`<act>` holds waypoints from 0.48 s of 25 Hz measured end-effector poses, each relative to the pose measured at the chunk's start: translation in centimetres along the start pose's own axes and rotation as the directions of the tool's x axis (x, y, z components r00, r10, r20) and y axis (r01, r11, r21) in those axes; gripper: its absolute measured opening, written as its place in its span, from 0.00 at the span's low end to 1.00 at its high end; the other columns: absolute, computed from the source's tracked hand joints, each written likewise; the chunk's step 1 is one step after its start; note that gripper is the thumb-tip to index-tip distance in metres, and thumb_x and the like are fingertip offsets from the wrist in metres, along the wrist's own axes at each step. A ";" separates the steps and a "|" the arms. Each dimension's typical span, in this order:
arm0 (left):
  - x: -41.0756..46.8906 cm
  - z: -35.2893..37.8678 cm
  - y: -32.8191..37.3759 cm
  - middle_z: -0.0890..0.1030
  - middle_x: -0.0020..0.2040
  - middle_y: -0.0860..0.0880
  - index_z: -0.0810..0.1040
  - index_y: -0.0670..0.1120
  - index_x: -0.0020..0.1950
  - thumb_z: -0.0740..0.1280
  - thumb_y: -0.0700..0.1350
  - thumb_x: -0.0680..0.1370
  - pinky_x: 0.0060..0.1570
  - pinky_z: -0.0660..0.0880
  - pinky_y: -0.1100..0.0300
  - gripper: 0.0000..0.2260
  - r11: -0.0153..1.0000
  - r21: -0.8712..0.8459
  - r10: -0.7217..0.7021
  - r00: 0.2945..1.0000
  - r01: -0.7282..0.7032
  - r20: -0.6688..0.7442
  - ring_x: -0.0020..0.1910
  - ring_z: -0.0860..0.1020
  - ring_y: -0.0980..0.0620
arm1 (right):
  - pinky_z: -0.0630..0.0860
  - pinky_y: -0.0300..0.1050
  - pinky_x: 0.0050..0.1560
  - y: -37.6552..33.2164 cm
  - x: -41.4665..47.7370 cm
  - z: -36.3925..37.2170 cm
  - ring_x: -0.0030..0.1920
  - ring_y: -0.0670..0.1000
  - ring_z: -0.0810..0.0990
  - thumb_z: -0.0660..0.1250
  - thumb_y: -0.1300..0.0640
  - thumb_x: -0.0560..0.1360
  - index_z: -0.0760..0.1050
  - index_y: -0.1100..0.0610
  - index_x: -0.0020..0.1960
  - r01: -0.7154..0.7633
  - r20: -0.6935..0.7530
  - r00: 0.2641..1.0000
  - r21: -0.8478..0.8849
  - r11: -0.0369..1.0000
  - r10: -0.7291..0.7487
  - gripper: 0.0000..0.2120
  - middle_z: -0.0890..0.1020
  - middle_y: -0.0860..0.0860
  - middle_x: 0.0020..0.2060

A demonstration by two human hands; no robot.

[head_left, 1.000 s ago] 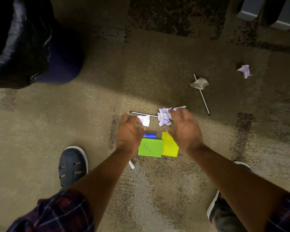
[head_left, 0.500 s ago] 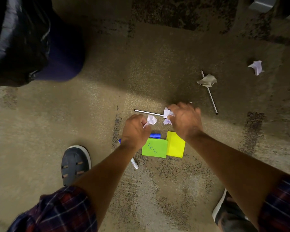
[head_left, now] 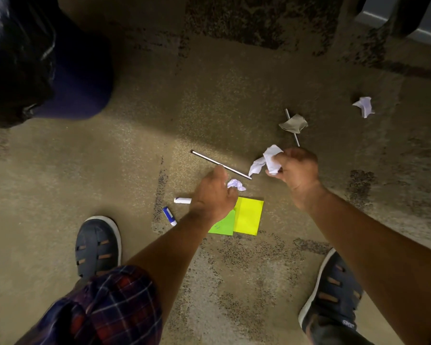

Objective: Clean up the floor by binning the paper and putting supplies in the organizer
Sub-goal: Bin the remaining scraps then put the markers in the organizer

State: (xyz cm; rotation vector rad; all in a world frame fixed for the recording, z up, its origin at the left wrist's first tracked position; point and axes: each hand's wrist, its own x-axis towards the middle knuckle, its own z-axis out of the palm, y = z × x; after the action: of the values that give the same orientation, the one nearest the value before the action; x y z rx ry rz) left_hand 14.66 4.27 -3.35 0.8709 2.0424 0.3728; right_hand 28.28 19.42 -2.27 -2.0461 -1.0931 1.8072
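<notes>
Gathering paper: the right hand (head_left: pixel 295 171) grips a white wad (head_left: pixel 271 158), and the left hand (head_left: pixel 214 196) pinches a smaller wad (head_left: pixel 237 184). Next, I judge, both wads need carrying to the bin (head_left: pixel 82 88) at ten o'clock.

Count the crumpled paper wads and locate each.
4. One white wad in the right hand; a small one in the left hand; a tan one over a thin stick; a white one far right on the carpet. Hands may hide others.

R grip (head_left: pixel 296 170) holds paper wad (head_left: pixel 271 158); L grip (head_left: pixel 213 197), small wad (head_left: pixel 237 184).
</notes>
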 end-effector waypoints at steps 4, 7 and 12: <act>0.3 1.9 -0.4 0.77 0.57 0.46 0.71 0.50 0.58 0.72 0.53 0.77 0.48 0.78 0.49 0.16 0.943 0.278 0.151 0.979 -0.184 0.135 0.53 0.81 0.42 | 0.79 0.58 0.40 0.0 -0.2 -2.2 0.36 0.63 0.84 0.68 0.64 0.63 0.74 0.62 0.31 -0.016 0.012 1.000 0.029 0.999 0.016 0.04 0.82 0.69 0.36; 0.2 2.3 -0.1 0.80 0.55 0.46 0.71 0.51 0.59 0.66 0.54 0.81 0.43 0.78 0.50 0.11 0.818 0.497 0.256 0.957 -0.291 0.140 0.50 0.84 0.41 | 0.72 0.48 0.33 0.3 0.0 -2.9 0.29 0.58 0.83 0.65 0.62 0.65 0.67 0.57 0.29 0.082 0.035 0.996 -0.205 0.975 -0.077 0.09 0.84 0.62 0.34; -0.1 1.1 0.2 0.83 0.48 0.42 0.73 0.46 0.53 0.64 0.42 0.78 0.43 0.77 0.50 0.05 0.938 0.223 0.245 0.963 -0.264 0.108 0.46 0.82 0.38 | 0.75 0.50 0.38 0.8 -0.1 -2.6 0.39 0.64 0.82 0.58 0.55 0.76 0.72 0.55 0.48 0.535 0.366 0.822 -0.759 0.372 -0.436 0.05 0.83 0.60 0.37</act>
State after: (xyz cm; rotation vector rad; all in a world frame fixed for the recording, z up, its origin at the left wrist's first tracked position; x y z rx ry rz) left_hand 15.72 4.32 -3.84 1.2842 1.9295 0.2325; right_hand 31.02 19.66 -2.08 -1.5971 -2.6829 1.1162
